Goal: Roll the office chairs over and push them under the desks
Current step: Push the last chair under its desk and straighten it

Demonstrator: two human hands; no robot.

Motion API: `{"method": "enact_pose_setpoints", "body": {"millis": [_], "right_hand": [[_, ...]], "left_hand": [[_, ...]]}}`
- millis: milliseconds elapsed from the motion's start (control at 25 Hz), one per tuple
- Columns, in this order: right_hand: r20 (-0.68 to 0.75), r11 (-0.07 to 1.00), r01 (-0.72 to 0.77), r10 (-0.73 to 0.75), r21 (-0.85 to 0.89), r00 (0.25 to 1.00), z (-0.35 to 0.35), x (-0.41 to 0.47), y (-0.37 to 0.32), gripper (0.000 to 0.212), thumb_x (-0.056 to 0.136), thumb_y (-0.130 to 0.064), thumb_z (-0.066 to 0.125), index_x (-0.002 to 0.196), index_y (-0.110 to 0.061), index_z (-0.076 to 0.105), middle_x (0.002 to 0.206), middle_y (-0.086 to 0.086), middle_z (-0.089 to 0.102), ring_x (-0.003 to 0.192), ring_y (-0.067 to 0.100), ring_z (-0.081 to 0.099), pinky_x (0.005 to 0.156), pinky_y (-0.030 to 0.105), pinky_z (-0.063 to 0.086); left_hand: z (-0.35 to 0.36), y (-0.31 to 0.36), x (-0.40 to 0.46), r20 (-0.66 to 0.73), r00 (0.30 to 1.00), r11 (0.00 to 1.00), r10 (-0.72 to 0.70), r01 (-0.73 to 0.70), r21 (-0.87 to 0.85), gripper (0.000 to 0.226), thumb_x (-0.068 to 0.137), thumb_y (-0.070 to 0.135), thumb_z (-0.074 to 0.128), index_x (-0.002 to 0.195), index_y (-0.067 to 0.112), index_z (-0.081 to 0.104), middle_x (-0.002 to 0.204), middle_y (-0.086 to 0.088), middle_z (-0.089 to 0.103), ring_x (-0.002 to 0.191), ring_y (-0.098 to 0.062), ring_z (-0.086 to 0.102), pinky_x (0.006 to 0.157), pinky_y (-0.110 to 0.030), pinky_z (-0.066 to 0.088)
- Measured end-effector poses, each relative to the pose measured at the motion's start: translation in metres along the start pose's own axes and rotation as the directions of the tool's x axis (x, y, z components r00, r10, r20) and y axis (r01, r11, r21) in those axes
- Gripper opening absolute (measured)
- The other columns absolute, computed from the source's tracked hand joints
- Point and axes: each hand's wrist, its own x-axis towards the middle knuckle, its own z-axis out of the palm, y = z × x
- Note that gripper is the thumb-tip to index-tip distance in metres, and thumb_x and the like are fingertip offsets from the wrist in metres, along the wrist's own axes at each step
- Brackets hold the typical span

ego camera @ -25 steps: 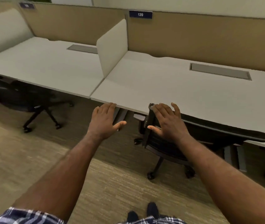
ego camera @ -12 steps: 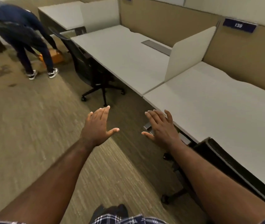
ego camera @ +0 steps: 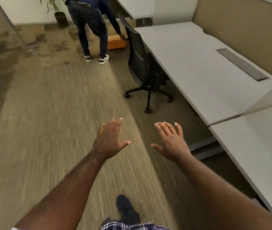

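The black office chair [ego camera: 141, 63] ahead of you sits at the edge of the long table [ego camera: 198, 67], its backrest out in the aisle and its wheeled base only partly under the top — by the look of it, not fully pushed in. A second ago your right hand [ego camera: 171, 141] rested on the back of another chair already tucked beneath the near table [ego camera: 261, 146]; now you have turned away from it, and both grips are released, your left hand [ego camera: 110, 140] and right hand flat-fingered over the carpet [ego camera: 57, 130], touching nothing. That suggests one chair is done and this one is next. The blue number plate on the partition has dropped out of view — no writing can be read now. Farther off, a person [ego camera: 88, 22] bends over an orange box [ego camera: 116, 42].
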Motion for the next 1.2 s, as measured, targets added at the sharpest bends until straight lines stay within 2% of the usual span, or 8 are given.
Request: {"method": "enact_pose_setpoints", "body": {"millis": [200,440,720,960,1200], "right_hand": [[0.026,0.998,0.041,-0.043,0.051,0.999,0.014,0.111,-0.041,0.086,0.092,-0.066,0.043,0.157,-0.019,0.010,0.163,0.003,0.020,0.150,0.023,0.011,0.117,0.051,-0.010],[0.034,0.994,0.082,-0.084,0.071,0.996,0.023,0.232,-0.055,0.087,0.093,-0.066,0.040,0.157,-0.018,0.007,0.164,0.002,0.017,0.150,0.023,0.009,0.118,0.053,-0.007],[0.012,0.988,0.116,-0.117,0.101,0.993,0.026,0.415,-0.036,0.087,0.094,-0.064,0.044,0.157,-0.016,0.009,0.163,0.003,0.018,0.150,0.024,0.010,0.120,0.056,-0.003],[-0.018,0.987,0.117,-0.115,0.112,0.993,0.005,0.563,-0.011,0.085,0.093,-0.064,0.045,0.157,-0.018,0.014,0.161,0.001,0.024,0.150,0.023,0.012,0.120,0.055,-0.003],[-0.066,0.995,0.054,-0.049,0.080,0.997,-0.005,0.692,0.001,0.085,0.092,-0.064,0.047,0.156,-0.020,0.014,0.161,-0.002,0.023,0.150,0.021,0.010,0.117,0.052,-0.013]], "left_hand": [[-0.014,-0.097,0.048,0.012,0.996,0.996,-0.090,0.090,0.024,0.098,0.085,0.068,0.054,0.156,0.014,0.013,0.159,-0.006,0.026,0.147,-0.023,0.019,0.118,-0.048,0.013],[-0.027,-0.176,0.117,-0.018,0.990,0.990,-0.142,0.143,0.021,0.098,0.084,0.066,0.057,0.155,0.012,0.017,0.158,-0.008,0.028,0.146,-0.024,0.022,0.118,-0.049,0.012],[-0.038,-0.256,0.265,0.013,0.993,0.990,-0.116,0.115,0.078,0.097,0.085,0.065,0.057,0.156,0.012,0.016,0.159,-0.007,0.026,0.147,-0.022,0.020,0.119,-0.050,0.012],[-0.066,-0.313,0.397,-0.031,0.994,0.988,-0.109,0.112,0.110,0.097,0.084,0.063,0.061,0.154,0.011,0.020,0.158,-0.008,0.030,0.146,-0.024,0.024,0.117,-0.052,0.014],[-0.077,-0.377,0.529,-0.032,0.999,0.992,-0.008,0.012,0.122,0.097,0.083,0.063,0.062,0.154,0.010,0.023,0.156,-0.009,0.033,0.145,-0.025,0.027,0.117,-0.051,0.015]]}}
